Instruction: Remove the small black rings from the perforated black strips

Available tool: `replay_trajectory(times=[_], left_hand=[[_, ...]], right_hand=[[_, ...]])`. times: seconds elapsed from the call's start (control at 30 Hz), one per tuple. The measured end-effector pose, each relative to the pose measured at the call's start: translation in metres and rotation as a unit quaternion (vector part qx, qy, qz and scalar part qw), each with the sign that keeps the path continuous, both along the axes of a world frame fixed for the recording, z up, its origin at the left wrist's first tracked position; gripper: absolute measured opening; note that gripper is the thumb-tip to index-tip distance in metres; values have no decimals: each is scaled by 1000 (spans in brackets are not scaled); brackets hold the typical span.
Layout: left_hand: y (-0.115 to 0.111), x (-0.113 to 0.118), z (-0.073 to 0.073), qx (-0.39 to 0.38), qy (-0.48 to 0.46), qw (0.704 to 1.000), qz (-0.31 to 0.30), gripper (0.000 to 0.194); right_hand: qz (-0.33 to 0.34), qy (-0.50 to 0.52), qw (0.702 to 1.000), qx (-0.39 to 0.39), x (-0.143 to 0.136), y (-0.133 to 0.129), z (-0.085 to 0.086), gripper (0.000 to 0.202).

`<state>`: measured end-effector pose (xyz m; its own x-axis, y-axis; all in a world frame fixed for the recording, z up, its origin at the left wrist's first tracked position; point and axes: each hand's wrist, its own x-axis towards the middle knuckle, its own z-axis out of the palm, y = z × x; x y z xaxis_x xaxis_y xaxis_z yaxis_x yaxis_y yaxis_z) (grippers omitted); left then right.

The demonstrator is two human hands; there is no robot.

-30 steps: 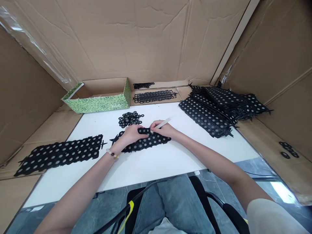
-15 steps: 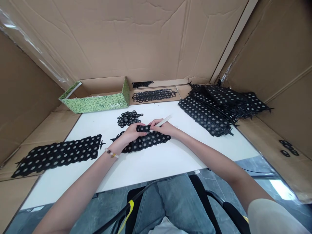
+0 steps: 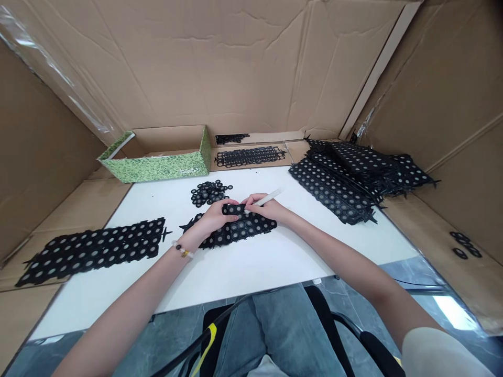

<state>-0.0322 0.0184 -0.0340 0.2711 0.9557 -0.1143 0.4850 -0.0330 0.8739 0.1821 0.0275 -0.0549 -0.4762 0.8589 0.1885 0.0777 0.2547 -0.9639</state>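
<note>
A black sheet with rows of pale round spots [image 3: 247, 227] lies on the white table in front of me, its far edge lifted and folded. My left hand [image 3: 215, 215] pinches that raised edge between thumb and fingers. Close beside it, my right hand [image 3: 262, 207] is closed around a slim whitish pen-like tool [image 3: 270, 197], its lower tip at the sheet's edge. The exact tip contact is too small to make out. Just beyond my left hand sits a heap of small black rings [image 3: 208, 192].
Another spotted black sheet [image 3: 94, 248] lies at the left. A stack of such sheets [image 3: 346, 178] fills the back right. A green-patterned box [image 3: 157, 168] and a ring-covered lattice strip [image 3: 251, 155] are at the back. Loose black rings [image 3: 466, 244] lie on cardboard at the right.
Both hands keep their grip on the sheet and the tool, with barely any movement. The whole view has shifted slightly.
</note>
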Motion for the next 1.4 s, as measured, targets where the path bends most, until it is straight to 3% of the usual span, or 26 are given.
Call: replay_trajectory(times=[0.1, 0.3, 0.47, 0.57, 0.7, 0.83, 0.93, 1.23, 1.4], left_hand=[[-1, 0, -2, 28, -1, 1000, -5, 43], [1, 0, -4, 29, -18, 999, 1, 42], [5, -8, 1, 19, -9, 1000, 7, 47], [11, -16, 6, 40, 33, 998, -37, 43], [18, -15, 18, 83, 149, 976, -136, 37], [20, 6, 30, 84, 306, 941, -117, 42], [19, 19, 31, 66, 353, 929, -88, 35], [16, 12, 9, 100, 221, 965, -96, 26], [22, 12, -2, 54, 91, 988, -116, 35]], right_hand=[[-3, -29, 999, 24, -2, -4, 1, 10], [-85, -147, 974, 148, -16, -8, -7, 8], [-44, -8, 999, 11, -3, -2, 1, 14], [-16, 34, 998, -42, 13, 0, 9, 18], [-17, -28, 999, 0, 18, -1, 5, 17], [-52, -45, 996, 58, 8, -6, -3, 15], [-65, -44, 995, 63, 4, -8, -5, 14], [-72, -16, 997, 30, 8, -7, -5, 15], [-57, -8, 998, 26, 8, -8, 0, 16]])
